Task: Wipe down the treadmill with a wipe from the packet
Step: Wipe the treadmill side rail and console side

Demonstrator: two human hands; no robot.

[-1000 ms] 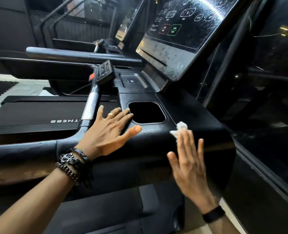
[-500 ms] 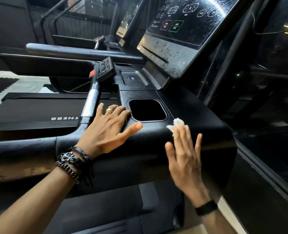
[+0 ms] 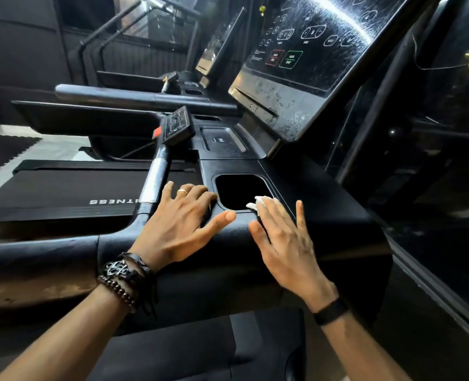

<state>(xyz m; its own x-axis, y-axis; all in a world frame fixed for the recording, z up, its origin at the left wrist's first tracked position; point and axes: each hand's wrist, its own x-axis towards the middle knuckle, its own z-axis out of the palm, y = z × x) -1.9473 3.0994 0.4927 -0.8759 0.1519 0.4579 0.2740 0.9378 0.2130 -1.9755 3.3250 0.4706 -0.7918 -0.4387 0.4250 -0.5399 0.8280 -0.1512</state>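
Treadmill (image 3: 324, 224): black console shelf fills the middle; its streaked screen (image 3: 318, 53) tilts up behind.
Cup holder (image 3: 241, 191): dark recess in the shelf, between the 2 hands.
Left hand (image 3: 181, 226): flat on the shelf, grip released, fingers spread, beside the handlebar (image 3: 156, 177).
Right hand (image 3: 285, 240): straight fingers press the wipe down, grip released.
Wipe (image 3: 258, 203): white, crumpled, at the cup holder's near right rim.

Mirrored "TNESS" on neighbouring treadmill deck (image 3: 63, 193)
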